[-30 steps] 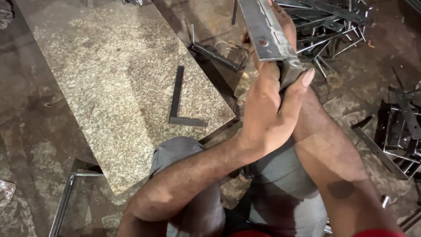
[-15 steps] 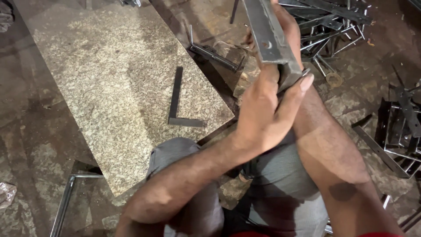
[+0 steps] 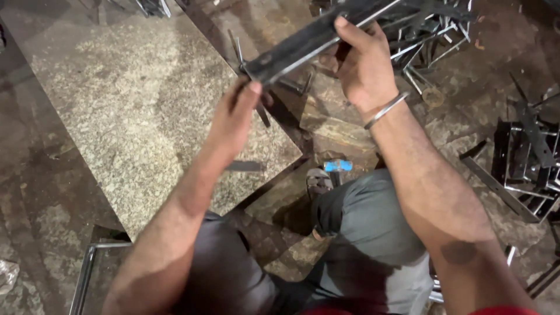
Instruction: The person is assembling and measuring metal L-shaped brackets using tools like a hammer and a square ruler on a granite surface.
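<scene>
Both bare hands held one dark metal angle bar (image 3: 309, 39), which ran across the upper middle of the view from about 8 o'clock up toward 2 o'clock. The left hand (image 3: 233, 119) closed its fingertips on the bar's lower end, just above the stone; the right hand (image 3: 364, 64), wearing one thin metal bangle (image 3: 385, 109), wrapped around the bar farther up. Half a second earlier the bar had stood nearly upright, with the left hand laid over the right wrist; now it lay slanted and the hands were apart. Below the left hand, at 9 o'clock, lay one speckled granite slab (image 3: 128, 99) with one steel try square (image 3: 245, 166) on it, mostly hidden by the forearm. At 6 o'clock were the person's grey-trousered knees (image 3: 367, 233) and one sandalled foot (image 3: 318, 181). At 1 o'clock sat a tangled pile of metal frames (image 3: 431, 29), too many to count; more metal pieces (image 3: 525, 157) lay at 3 o'clock.
</scene>
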